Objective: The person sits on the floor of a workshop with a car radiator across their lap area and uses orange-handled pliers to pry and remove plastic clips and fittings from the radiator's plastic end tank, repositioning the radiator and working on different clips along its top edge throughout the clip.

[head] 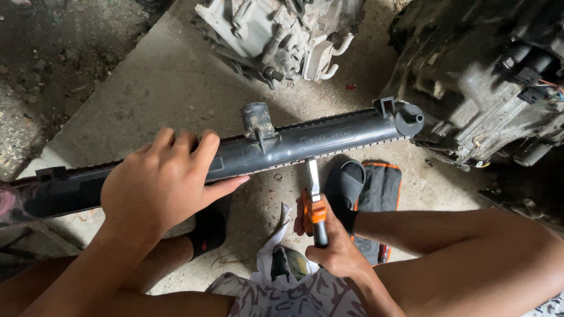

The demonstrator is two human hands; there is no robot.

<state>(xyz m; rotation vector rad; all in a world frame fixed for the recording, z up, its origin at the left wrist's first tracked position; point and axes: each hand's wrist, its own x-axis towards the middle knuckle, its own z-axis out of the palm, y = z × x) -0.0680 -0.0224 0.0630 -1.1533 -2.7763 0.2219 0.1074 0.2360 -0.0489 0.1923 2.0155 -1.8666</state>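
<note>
Hands work on a long black radiator tank (305, 144) that lies across the middle of the frame. Left hand (158, 185) presses flat on it, fingers spread over its top. Right hand (332, 246) is closed around an orange-handled tool (315, 205), its metal tip at the tank's lower crimped edge. Crimps look mostly unopened, though shadow hides detail. Engine parts (282, 35) sit above.
</note>
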